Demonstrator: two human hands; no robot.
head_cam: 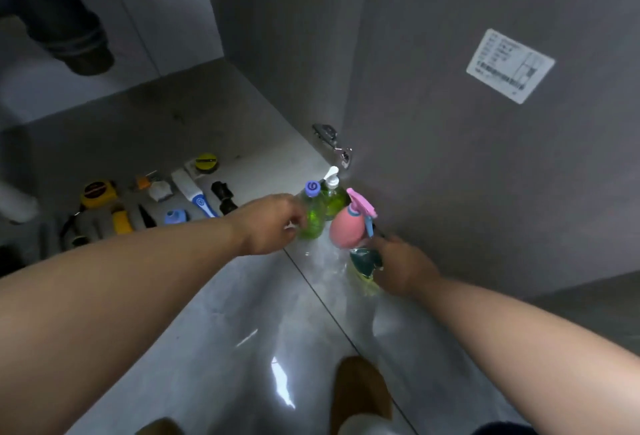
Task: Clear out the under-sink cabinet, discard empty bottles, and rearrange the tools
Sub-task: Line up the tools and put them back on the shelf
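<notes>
Head view: our left hand [273, 223] curls round the blue-capped green bottle [313, 219]. Our right hand [405, 270] grasps the pink spray bottle [346, 230] low, beside the cabinet door [485, 174]. 1 pump bottle [333, 197] stands behind. Tools [199, 197] lie on the cabinet floor, left.

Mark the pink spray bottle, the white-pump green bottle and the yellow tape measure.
pink spray bottle [346, 230]: head view, on its pink body below the trigger.
white-pump green bottle [334, 202]: head view, on its green body under the pump.
yellow tape measure [98, 193]: head view, on its yellow case.
</notes>
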